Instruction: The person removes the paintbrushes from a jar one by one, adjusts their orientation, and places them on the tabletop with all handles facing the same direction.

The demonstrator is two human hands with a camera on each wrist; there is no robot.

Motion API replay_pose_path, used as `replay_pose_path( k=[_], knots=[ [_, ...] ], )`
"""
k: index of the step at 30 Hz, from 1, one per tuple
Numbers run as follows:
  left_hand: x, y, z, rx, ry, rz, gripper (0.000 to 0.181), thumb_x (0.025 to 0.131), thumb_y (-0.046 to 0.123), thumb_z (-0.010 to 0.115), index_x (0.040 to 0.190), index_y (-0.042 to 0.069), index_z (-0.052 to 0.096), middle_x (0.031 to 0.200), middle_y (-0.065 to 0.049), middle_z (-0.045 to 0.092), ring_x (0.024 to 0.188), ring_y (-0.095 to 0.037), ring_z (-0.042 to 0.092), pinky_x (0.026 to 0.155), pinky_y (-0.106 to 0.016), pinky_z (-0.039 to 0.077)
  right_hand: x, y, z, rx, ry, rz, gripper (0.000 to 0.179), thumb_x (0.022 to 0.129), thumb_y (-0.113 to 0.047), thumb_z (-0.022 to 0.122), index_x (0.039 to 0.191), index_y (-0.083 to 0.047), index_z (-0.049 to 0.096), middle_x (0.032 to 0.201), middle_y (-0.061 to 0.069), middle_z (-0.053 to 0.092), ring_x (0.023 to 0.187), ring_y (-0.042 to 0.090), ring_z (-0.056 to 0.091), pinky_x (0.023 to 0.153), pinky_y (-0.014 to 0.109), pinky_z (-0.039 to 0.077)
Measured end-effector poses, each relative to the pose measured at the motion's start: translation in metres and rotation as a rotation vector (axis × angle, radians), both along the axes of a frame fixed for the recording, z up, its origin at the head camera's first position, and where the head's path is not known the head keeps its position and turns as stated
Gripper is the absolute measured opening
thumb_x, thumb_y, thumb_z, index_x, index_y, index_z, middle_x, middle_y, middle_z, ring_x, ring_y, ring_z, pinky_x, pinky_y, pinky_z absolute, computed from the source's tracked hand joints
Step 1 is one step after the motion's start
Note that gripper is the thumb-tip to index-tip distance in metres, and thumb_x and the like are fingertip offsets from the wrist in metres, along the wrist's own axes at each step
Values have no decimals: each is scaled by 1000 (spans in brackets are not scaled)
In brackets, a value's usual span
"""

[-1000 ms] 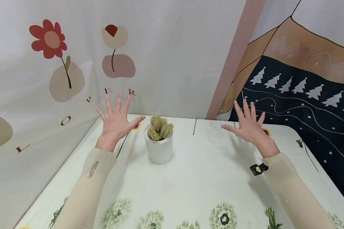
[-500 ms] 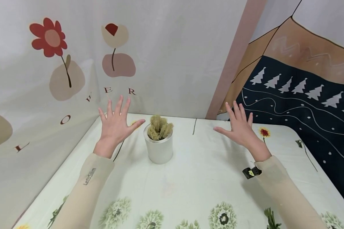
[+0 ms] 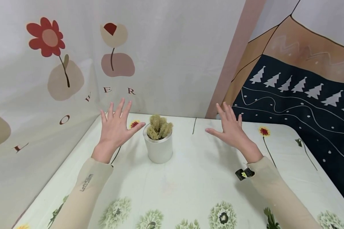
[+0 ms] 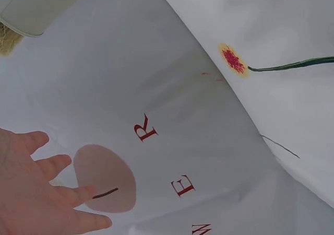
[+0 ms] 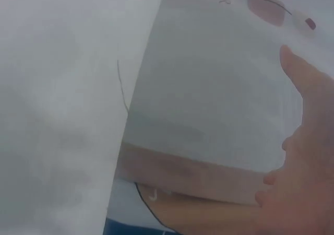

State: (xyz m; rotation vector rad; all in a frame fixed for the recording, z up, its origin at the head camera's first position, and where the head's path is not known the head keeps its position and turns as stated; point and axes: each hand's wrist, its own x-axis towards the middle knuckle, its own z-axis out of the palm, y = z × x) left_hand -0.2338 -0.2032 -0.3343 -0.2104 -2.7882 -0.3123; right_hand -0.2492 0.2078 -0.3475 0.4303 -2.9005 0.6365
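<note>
A white cylindrical pot [image 3: 159, 152] with a bushy yellow-green plant [image 3: 159, 128] stands upright on the table, left of centre in the head view. My left hand [image 3: 114, 130] is raised just left of it, fingers spread, thumb pointing at the rim. Farther off on the right, my right hand [image 3: 232, 131] hangs in the air with its fingers extended and thumb toward the pot. Both hands hold nothing. In the left wrist view the pot [image 4: 39, 8] shows only in part at the upper left corner. The right wrist view shows the right hand [image 5: 308, 156] but no pot.
The table [image 3: 183, 178] has a white cloth printed with flowers. Behind it hangs a pale curtain [image 3: 172, 57] with flower prints and letters. A dark cloth with white trees [image 3: 286, 105] borders the right side. A black strap [image 3: 244, 174] sits at the right cuff.
My right hand has moved left, closer to the pot. My left hand has come slightly down and back, its fingers still spread. The pot has stayed in place.
</note>
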Motion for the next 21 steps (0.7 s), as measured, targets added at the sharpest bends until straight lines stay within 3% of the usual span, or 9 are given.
replay_pose_path(
  k=[13,21],
  knots=[
    [12,6,-2,36,33,-77,91,91,68,52,161,21,19,169,-8,14,154,-43,11,120,-68,4,5,-20,-2,-42,24,75,101,90,-54,67,162,-18,5,170,11,2,157,35,2,119,71,-1],
    [20,8,-7,62,22,-122,85,94,65,50,161,22,18,169,-9,14,155,-40,10,122,-66,5,10,-33,-4,-80,55,142,98,91,-47,69,162,-13,10,169,14,10,156,35,12,122,65,11]
  ],
)
